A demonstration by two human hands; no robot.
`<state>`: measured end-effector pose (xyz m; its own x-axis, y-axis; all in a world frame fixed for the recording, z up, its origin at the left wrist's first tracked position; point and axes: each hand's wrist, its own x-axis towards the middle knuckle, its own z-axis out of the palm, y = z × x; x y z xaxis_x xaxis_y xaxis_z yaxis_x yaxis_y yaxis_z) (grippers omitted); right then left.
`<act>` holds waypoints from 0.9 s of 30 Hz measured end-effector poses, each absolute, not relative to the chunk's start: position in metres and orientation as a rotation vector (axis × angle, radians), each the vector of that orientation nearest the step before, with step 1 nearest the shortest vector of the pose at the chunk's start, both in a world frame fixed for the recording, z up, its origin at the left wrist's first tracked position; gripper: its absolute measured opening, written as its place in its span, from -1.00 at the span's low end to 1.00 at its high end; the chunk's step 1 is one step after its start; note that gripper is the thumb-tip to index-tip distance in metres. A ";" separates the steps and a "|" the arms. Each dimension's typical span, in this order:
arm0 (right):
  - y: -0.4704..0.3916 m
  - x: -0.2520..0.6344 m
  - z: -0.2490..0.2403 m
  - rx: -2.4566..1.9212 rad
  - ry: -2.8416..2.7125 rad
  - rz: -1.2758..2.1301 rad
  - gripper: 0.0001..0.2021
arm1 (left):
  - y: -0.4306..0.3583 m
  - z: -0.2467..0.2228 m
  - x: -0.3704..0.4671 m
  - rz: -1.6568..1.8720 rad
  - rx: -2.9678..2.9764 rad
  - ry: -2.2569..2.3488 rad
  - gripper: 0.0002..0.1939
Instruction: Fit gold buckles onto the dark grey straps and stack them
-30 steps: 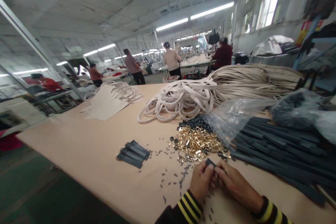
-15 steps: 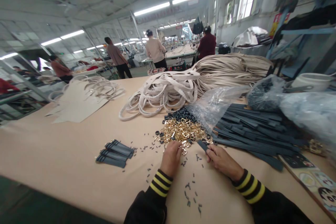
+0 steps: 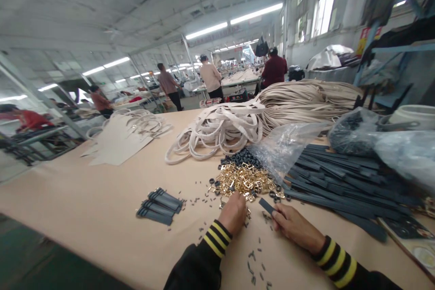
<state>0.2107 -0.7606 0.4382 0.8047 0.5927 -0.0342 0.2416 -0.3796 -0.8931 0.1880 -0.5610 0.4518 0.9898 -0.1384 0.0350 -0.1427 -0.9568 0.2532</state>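
My right hand [image 3: 295, 224] pinches a short dark strap [image 3: 267, 205] between thumb and fingers, its free end pointing toward the metal pieces. My left hand [image 3: 234, 213] is closed at the near edge of a heap of gold buckles [image 3: 243, 179]. Gold metal shows beside its fingertips, but the fingers hide whatever is between them. Behind the buckles lies a pile of small black loops [image 3: 239, 157]. Finished-looking dark straps with buckles [image 3: 159, 205] lie in a stack to the left. Small dark scraps [image 3: 252, 265] are scattered around both hands.
Long dark strips [image 3: 336, 181] spread out at the right beside a clear plastic bag [image 3: 285, 145]. Coiled pale straps [image 3: 217, 129] and a large beige bundle [image 3: 306, 99] lie at the back. Pale fabric sheets [image 3: 118, 145] rest at the far left. Several people stand at other tables beyond.
The view has shifted, so everything appears lower and farther right. My left hand has closed in over the loose buckle at the heap's near edge. My right hand still grips the strap.
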 end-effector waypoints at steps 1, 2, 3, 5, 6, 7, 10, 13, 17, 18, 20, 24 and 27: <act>-0.760 0.210 0.440 -1.967 -0.627 0.422 -0.71 | -0.561 0.451 0.187 0.030 2.865 -0.194 -0.87; -0.760 0.210 0.441 -1.966 -0.633 0.412 -0.73 | -0.561 0.451 0.184 0.030 2.842 -0.164 -0.87; -0.760 0.209 0.443 -1.963 -0.639 0.405 -0.75 | -0.563 0.452 0.181 0.029 2.803 -0.128 -0.88; -0.758 0.208 0.444 -1.935 -0.659 0.396 -0.81 | -0.571 0.456 0.173 0.043 2.676 -0.081 -0.89; -0.756 0.207 0.444 -1.904 -0.672 0.404 -0.83 | -0.577 0.459 0.168 0.061 2.597 -0.080 -0.89; -0.755 0.206 0.444 -1.859 -0.684 0.420 -0.83 | -0.583 0.462 0.164 0.076 2.508 -0.090 -0.89; -0.751 0.203 0.442 -1.665 -0.738 0.500 -0.78 | -0.600 0.469 0.154 0.057 2.225 -0.097 -0.87; -0.750 0.201 0.445 -1.500 -0.811 0.566 -0.76 | -0.608 0.469 0.151 -0.044 1.928 -0.006 -0.88; -0.751 0.198 0.452 -1.411 -0.835 0.652 -0.73 | -0.603 0.465 0.149 -0.128 1.660 0.073 -0.81; -0.752 0.198 0.454 -1.406 -0.828 0.669 -0.71 | -0.601 0.464 0.148 -0.138 1.627 0.077 -0.80; -0.752 0.197 0.454 -1.415 -0.810 0.695 -0.68 | -0.598 0.463 0.145 -0.166 1.569 0.073 -0.77; -0.749 0.196 0.455 -1.476 -0.798 0.723 -0.62 | -0.597 0.460 0.140 -0.211 1.453 0.094 -0.71; -0.748 0.196 0.456 -1.472 -0.834 0.702 -0.61 | -0.597 0.458 0.139 -0.156 1.459 0.112 -0.72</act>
